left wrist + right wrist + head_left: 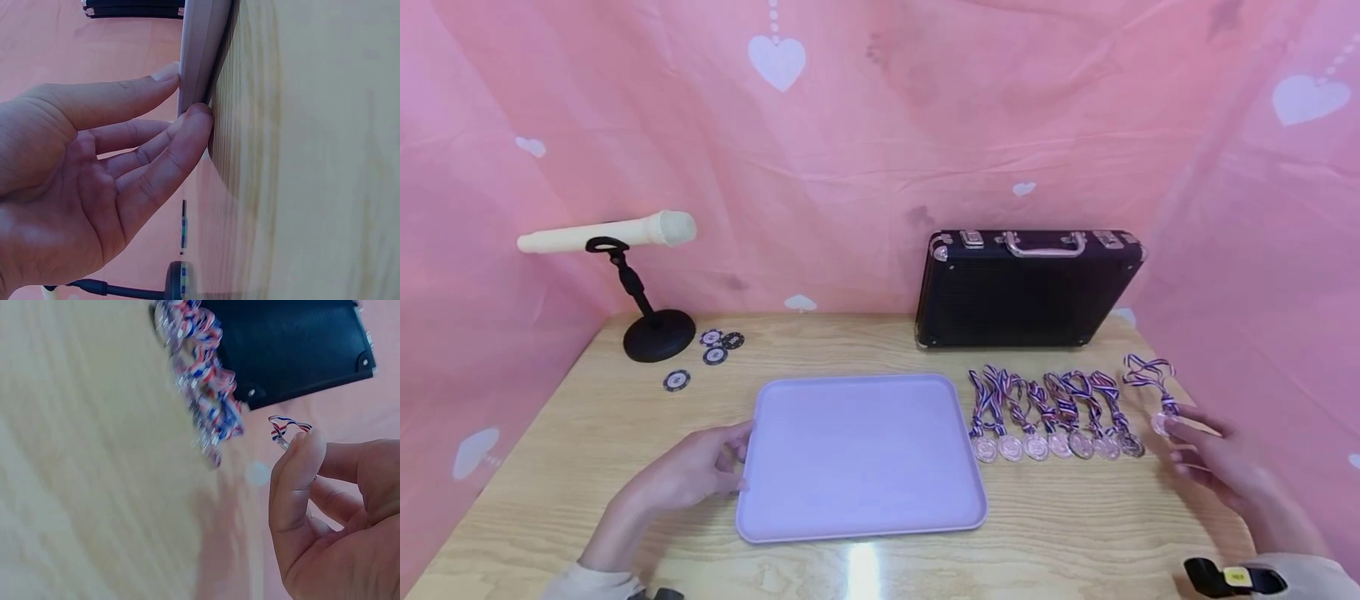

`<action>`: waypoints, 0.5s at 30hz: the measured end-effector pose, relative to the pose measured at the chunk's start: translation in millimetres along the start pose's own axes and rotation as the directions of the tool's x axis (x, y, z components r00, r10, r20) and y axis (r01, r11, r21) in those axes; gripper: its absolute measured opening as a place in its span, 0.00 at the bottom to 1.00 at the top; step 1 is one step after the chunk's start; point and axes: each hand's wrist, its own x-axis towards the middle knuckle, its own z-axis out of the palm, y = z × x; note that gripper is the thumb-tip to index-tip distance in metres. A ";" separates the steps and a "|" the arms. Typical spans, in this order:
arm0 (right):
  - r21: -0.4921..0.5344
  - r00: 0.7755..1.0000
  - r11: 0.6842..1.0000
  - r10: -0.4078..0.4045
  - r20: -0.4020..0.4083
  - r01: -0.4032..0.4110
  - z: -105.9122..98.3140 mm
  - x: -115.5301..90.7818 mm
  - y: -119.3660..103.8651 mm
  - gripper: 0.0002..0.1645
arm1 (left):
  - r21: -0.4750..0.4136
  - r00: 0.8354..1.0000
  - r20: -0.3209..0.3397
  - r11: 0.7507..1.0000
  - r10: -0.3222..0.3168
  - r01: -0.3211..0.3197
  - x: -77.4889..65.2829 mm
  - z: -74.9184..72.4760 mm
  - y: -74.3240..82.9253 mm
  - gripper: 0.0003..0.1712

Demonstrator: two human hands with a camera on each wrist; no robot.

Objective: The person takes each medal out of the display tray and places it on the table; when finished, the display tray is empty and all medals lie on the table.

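Note:
A lavender tray (pixel 857 458) lies on the wooden table, and my left hand (pixel 696 467) pinches its left edge. In the left wrist view the thumb (pixel 164 74) rests against the rim and the fingers (pixel 199 111) sit low at the tray's side. At the far right, my right hand (pixel 1221 458) pinches a medal (pixel 1161 423) between thumb and fingers. Its striped ribbon (pixel 1148 371) loops away beyond the fingertips toward the back. Between tray and right hand, several medals (pixel 1036 447) lie in a row, with their red, white and blue ribbons (pixel 1063 400) pointing backward.
A black case (pixel 1022 300) with a metal handle stands at the back right. At the back left, a white microphone (pixel 610 233) sits on a black stand (pixel 658 333), beside several poker chips (pixel 677 381). Pink cloth (pixel 850 167) hangs behind the table.

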 end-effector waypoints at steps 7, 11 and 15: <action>-0.129 0.998 0.989 0.067 0.005 -0.066 -9.5 4.1 8.8 0.29 | 0.000 1.000 -0.011 1.000 -0.027 0.027 -0.1 1.3 -0.8 0.49; -0.298 0.997 0.951 0.080 -0.004 -0.078 -10.4 6.2 7.8 0.32 | 0.002 0.999 -0.016 0.999 -0.041 0.041 -0.1 2.2 0.0 0.49; -0.436 0.998 0.897 0.069 -0.012 -0.067 -11.1 6.4 5.0 0.28 | -0.002 0.998 -0.019 0.998 -0.059 0.059 0.7 2.0 1.3 0.49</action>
